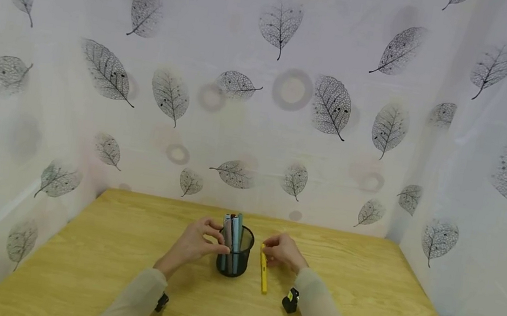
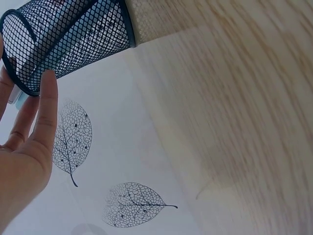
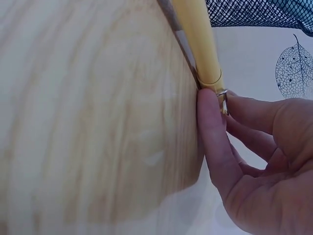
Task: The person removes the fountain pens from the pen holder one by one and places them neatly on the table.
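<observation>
Table [image 1: 125,226] of pale, wood-grained top stretches out from the left, where the left hand [image 1: 194,242] comes in with its thumb and fingers spread about the near-left rim of a black mesh pen holder [image 1: 243,261]; whether they grip the rim or merely rest against it I cannot tell. The holder stands upright, and a cluster of pens [image 1: 236,232] in grey, blue and teal leans inside it. Being open wire, it is probably light and stiff, and apt to tip if nudged, so it is best steadied by the rim or low on the wall. Just beside it on the right, well in front of the body, is the yellow pen [image 1: 264,271], its near end pointing back towards the person. The right hand [image 1: 285,251] pinches its far end between thumb and fingertips, by the metal clip [image 3: 224,102]. The barrel looks rigid, smooth and light, likely to roll or swivel under a loose hold; mid-barrel would balance better, though the clip end gives more purchase. It seems hardly fragile.
</observation>
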A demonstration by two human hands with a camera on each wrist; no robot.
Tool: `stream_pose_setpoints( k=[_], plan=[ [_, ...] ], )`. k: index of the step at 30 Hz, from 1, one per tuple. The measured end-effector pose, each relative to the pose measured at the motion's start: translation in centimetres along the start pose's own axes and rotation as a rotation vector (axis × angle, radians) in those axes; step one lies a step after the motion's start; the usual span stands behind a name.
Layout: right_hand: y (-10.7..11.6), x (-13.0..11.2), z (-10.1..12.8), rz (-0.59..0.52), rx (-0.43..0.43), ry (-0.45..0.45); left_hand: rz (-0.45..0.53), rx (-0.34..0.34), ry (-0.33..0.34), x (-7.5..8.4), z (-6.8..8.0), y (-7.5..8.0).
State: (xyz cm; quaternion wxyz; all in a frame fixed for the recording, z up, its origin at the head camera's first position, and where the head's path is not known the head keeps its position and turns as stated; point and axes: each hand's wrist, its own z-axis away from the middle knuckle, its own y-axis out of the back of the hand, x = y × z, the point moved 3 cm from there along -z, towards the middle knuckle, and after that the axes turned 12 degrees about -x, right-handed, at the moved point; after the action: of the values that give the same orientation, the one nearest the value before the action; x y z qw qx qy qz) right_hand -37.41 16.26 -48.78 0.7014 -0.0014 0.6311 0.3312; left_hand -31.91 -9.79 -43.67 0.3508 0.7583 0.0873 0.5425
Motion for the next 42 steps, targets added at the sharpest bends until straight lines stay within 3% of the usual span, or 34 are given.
stream_pose_setpoints(
  k=[21,35,42],
  plan=[
    [0.8,0.5,0.6,-0.029,0.019,-0.036,-0.002,0.007,-0.024,0.0,0.1,-0.2],
    [1.7,-0.1,0.7,-0.074,0.077,0.071,-0.032,0.016,-0.040,-0.1,0.1,0.0],
    [1.0,-1.1,0.3,-0.041,0.050,0.162,-0.049,0.017,-0.059,-0.1,0.0,-0.1]
  ],
)
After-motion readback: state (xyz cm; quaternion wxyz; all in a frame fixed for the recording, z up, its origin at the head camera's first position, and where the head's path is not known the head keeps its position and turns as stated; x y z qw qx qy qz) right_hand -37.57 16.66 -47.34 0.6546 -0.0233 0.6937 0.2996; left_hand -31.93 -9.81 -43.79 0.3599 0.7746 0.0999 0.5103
